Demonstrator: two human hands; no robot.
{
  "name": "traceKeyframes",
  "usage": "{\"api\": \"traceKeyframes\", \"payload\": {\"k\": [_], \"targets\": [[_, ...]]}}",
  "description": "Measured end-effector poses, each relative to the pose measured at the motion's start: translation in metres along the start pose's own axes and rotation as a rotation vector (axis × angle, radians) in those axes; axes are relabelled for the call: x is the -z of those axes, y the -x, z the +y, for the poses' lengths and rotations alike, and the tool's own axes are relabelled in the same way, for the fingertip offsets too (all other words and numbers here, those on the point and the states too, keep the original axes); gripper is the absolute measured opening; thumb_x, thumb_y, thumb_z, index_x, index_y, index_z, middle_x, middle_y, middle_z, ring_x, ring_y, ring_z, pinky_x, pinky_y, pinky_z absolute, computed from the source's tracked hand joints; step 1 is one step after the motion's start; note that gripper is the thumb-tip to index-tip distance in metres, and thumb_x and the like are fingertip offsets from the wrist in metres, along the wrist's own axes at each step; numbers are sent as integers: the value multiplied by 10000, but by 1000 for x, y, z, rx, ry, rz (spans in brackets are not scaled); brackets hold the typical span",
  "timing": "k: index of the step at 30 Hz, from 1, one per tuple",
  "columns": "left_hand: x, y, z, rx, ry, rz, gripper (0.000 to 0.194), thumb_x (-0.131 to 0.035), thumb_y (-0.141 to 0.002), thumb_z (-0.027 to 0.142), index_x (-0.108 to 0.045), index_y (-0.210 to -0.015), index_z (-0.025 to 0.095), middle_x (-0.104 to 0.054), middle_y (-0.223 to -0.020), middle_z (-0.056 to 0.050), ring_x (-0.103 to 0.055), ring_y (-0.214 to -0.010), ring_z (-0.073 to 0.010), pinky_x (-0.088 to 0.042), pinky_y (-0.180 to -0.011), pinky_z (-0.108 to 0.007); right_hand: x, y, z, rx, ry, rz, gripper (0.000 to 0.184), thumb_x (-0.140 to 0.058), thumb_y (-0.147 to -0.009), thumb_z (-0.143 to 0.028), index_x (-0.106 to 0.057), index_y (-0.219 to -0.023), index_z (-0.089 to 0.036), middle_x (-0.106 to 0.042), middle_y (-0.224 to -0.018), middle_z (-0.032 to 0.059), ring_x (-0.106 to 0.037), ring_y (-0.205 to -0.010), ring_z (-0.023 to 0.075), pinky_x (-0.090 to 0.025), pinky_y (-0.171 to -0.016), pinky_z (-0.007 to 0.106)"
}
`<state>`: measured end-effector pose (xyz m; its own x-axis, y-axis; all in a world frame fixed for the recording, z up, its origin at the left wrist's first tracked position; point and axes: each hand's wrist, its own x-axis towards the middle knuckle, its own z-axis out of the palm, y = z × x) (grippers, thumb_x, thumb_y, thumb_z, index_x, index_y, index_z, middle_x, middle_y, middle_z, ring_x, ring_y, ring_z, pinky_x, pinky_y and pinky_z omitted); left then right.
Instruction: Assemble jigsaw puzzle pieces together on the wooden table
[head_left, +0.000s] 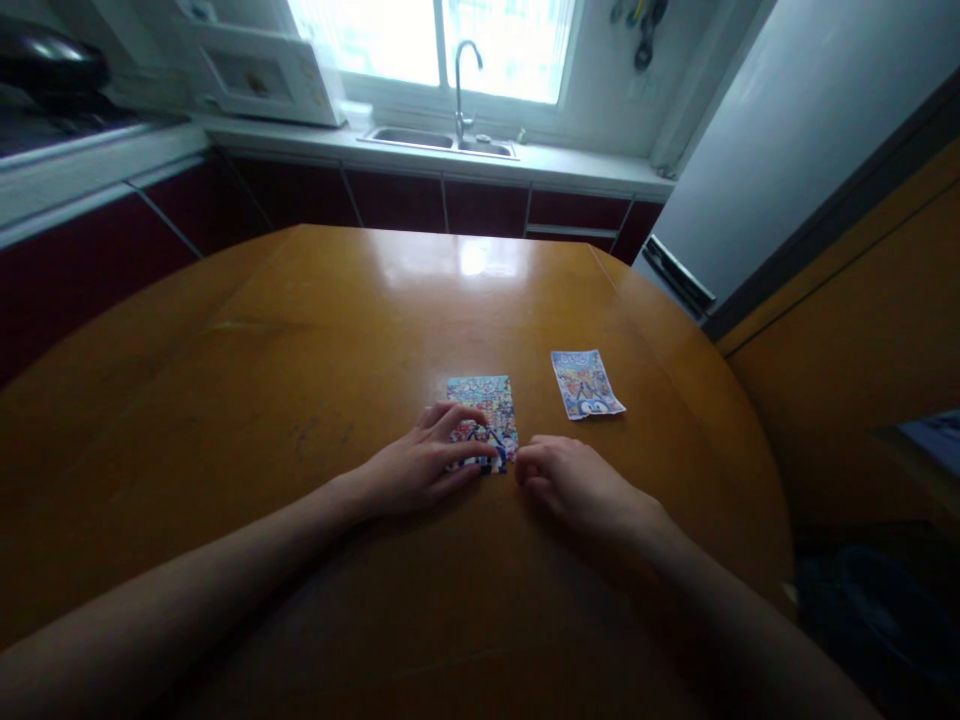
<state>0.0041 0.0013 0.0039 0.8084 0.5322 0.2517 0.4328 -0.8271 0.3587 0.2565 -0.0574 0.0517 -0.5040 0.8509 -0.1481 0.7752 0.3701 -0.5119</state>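
Note:
A small colourful jigsaw puzzle (487,395) lies flat on the wooden table, its pieces joined into an upright rectangle with a crowded cartoon picture. Across its lower left part rests my left hand (435,453), open, fingers spread over the surface and hiding some of the picture. My right hand (566,475) is closed at the puzzle's lower right corner, thumb and fingers pinched together. At those fingertips shows a tiny patterned puzzle piece (512,456), mostly hidden. To the right lies a creased paper picture sheet (585,383) with a similar design and a blue-and-white figure at its bottom.
The glossy wooden table (300,330) has a rounded edge on the right. Beyond it run a counter with a sink (412,138), a tap (459,90) and a white microwave (262,75). A grey fridge (765,130) stands at the right.

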Motion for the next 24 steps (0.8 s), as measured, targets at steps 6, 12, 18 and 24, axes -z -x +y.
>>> {"api": "traceKeyframes", "payload": {"k": [6,12,18,24], "targets": [[1,0,2,12,-5,4,253,-575,-960,341,-662,-1193,390,-461,-1372,-30,-356,-1295,-283,-387,-1120,-514,-21,-20,9,-22,-139,192,203,-573,-922,-106,-736,-901,-225,-658,-918,36,-602,-832,147,-433,-742,257],[1,-1,2,8,-3,3,250,-576,-960,353,-661,-1193,386,-468,-1359,-34,-361,-1292,-282,-391,-1116,-514,-29,-21,9,28,-75,237,189,-614,-884,-97,-741,-879,-237,-633,-937,26,-587,-837,148,-431,-732,260],[-1,0,0,5,-16,9,253,-580,-958,351,-660,-1195,387,-464,-1375,-35,-352,-1297,-285,-388,-1112,-526,-27,-23,10,10,-62,278,122,-634,-893,-136,-713,-917,-226,-625,-961,28,-582,-826,144,-425,-716,263],[-1,0,-1,0,-12,18,255,-593,-950,350,-667,-1189,400,-467,-1368,-32,-358,-1286,-285,-390,-1108,-529,-23,-23,12,-16,-39,270,107,-678,-860,-124,-718,-834,-221,-625,-928,26,-565,-790,139,-406,-686,262]]}}
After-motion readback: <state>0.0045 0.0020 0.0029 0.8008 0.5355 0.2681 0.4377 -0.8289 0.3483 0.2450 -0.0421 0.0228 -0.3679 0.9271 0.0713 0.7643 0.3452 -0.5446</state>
